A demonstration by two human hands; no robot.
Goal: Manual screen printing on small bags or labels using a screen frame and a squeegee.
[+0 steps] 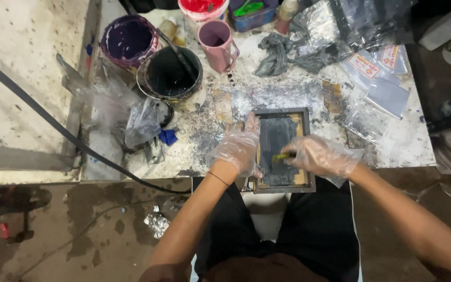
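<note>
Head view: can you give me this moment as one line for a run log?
left hand: steadies framed screen | right hand: holds yellow tool on its mesh | both gloved

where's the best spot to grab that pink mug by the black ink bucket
Take the pink mug by its side handle, coming from the right. It stands upright and the handle juts toward open tabletop, while the black bucket crowds its left.
</note>
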